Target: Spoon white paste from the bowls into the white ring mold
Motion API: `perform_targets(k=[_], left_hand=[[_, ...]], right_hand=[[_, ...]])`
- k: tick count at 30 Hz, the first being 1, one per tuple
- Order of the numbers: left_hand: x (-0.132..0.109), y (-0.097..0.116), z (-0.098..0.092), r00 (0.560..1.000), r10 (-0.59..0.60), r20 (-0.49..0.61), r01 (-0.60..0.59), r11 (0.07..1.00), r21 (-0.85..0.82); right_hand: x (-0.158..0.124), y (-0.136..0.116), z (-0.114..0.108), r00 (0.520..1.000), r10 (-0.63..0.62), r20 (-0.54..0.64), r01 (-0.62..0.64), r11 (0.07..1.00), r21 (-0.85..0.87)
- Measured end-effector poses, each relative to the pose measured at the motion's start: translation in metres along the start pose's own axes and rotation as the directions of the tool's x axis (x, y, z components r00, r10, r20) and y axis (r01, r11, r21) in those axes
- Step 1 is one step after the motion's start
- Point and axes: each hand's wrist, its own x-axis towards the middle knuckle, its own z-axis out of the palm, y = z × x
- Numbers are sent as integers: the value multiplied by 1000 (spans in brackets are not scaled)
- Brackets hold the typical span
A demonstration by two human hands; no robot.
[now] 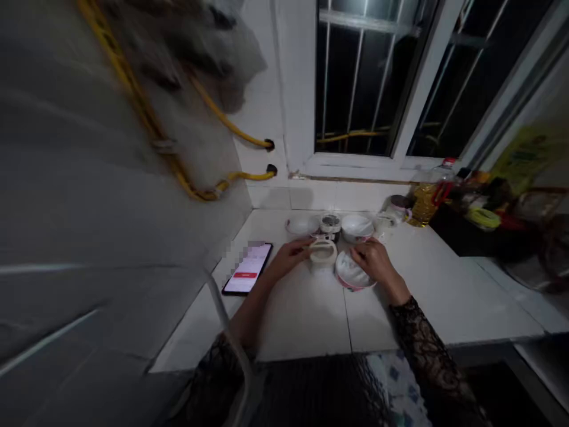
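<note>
My left hand (291,258) reaches in from the left, its fingers stretched out and touching the left rim of a small cream-coloured container (323,267). My right hand (374,259) is over the right side of a white bowl (353,276) with a pink patterned edge. Its fingers are bent together above white contents that look like powder; whatever they hold is too small to make out. Behind the container stands a small jar (330,222) with a dark top. A second white bowl (357,228) with a utensil in it is behind my right hand.
A lit phone (248,268) lies left of my left hand. At the back are a shallow dish (302,225), a small clear container (386,222), a lidded mug (399,207) and an oil bottle (424,204). Yellow pipes (178,172) run along the left wall; a barred window (355,83) is ahead.
</note>
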Motion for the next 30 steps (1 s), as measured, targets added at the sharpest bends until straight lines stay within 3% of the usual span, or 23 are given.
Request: perform_targets(k=[6, 13, 19, 24, 30], left_hand=[[-2, -2, 1, 1000, 15, -7, -16, 1000, -19], [-2, -5, 2, 999, 22, -30, -23, 999, -37], [-2, -4, 1, 999, 28, -23, -29, 999, -43], [-2, -3, 1, 1000, 25, -19, -26, 999, -46], [-2, -5, 1, 1000, 11, -24, -12, 999, -36]], right_hand=[[0, 3, 3, 990, 92, -104, -108, 981, -158], [4, -8, -3, 996, -77, 40, 77, 997, 21], [5, -5, -3, 997, 42, -72, -55, 980, -190], [7, -12, -2, 994, -107, 1, 107, 994, -22], [3, 1, 1, 994, 98, -53, -105, 984, -144]])
